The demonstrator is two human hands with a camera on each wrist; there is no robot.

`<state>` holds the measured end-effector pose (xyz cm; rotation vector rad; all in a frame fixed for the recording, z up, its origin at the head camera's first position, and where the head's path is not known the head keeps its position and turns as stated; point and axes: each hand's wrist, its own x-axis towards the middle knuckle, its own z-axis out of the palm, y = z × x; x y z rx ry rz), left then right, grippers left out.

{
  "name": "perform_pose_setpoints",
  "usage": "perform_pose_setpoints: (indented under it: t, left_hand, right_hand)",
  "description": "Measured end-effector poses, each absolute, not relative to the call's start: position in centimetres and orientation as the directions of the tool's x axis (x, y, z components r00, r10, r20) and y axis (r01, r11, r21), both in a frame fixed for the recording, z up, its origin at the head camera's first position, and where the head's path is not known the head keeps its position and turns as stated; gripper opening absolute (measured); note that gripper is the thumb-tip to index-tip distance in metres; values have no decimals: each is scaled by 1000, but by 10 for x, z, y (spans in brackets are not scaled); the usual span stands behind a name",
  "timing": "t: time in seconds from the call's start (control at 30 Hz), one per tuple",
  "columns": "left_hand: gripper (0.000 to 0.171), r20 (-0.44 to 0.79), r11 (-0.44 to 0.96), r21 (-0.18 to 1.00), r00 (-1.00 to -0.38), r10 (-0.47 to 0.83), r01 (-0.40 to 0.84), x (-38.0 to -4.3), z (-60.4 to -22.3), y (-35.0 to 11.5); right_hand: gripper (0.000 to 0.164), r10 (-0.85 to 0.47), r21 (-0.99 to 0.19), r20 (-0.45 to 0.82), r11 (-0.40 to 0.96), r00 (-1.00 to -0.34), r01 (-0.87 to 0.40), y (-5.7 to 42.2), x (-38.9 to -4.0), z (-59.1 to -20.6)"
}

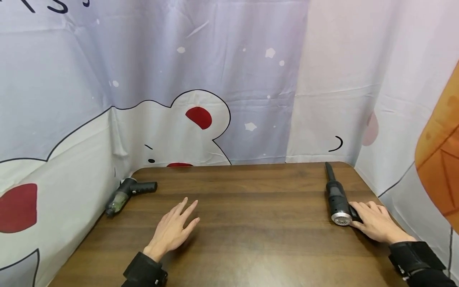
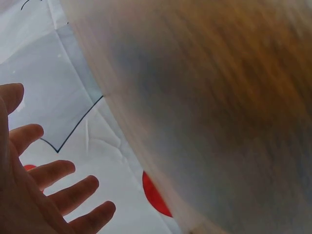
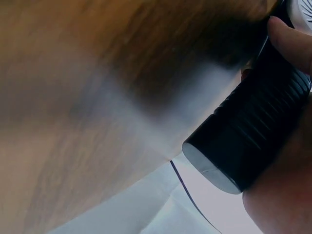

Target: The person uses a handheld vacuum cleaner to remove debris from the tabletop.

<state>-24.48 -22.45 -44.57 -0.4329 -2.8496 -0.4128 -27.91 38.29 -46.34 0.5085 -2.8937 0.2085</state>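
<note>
A black handheld vacuum point(image 1: 337, 199) with a narrow nozzle and a silver vented end lies at the right side of the wooden table. My right hand point(image 1: 376, 220) grips its handle. In the right wrist view the ridged black handle point(image 3: 248, 126) sits between thumb and fingers, its flat grey end towards the camera. My left hand point(image 1: 173, 229) hovers over the left part of the table, fingers spread and holding nothing. The left wrist view shows those extended fingers point(image 2: 73, 195) too. At the table's left edge lies a black gun-shaped device point(image 1: 125, 195) with a see-through greenish section.
The brown wooden table point(image 1: 247, 223) has rounded far corners. A printed cloth curtain point(image 1: 258, 79) hangs behind it and along both sides, close to the table edges. Black bands point(image 1: 145, 271) are strapped round both wrists.
</note>
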Motion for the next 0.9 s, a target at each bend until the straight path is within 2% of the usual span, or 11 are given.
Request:
perform_pose_setpoints:
  t: [0.23, 0.43, 0.6, 0.77, 0.9]
  left_hand:
    - [60, 256, 919, 243, -935, 247, 309, -243, -448, -226]
    - [59, 261, 919, 247, -935, 240, 306, -242, -450, -226]
    - [59, 264, 919, 252, -935, 237, 304, -243, -450, -227]
    - [60, 250, 922, 254, -941, 230, 293, -243, -450, -228]
    - [60, 254, 921, 259, -940, 227, 292, -246, -450, -228]
  right_hand:
    - [56, -291, -105, 185, 944, -939, -313, 389, -287, -455]
    - [57, -242, -162, 129, 952, -962, -261, 395, -286, -456]
    - [66, -229, -209, 122, 945, -966, -251, 394, -286, -457]
    - [64, -221, -311, 152, 914, -963, -259, 393, -283, -459]
    - [60, -199, -344, 223, 900, -954, -268, 392, -284, -461]
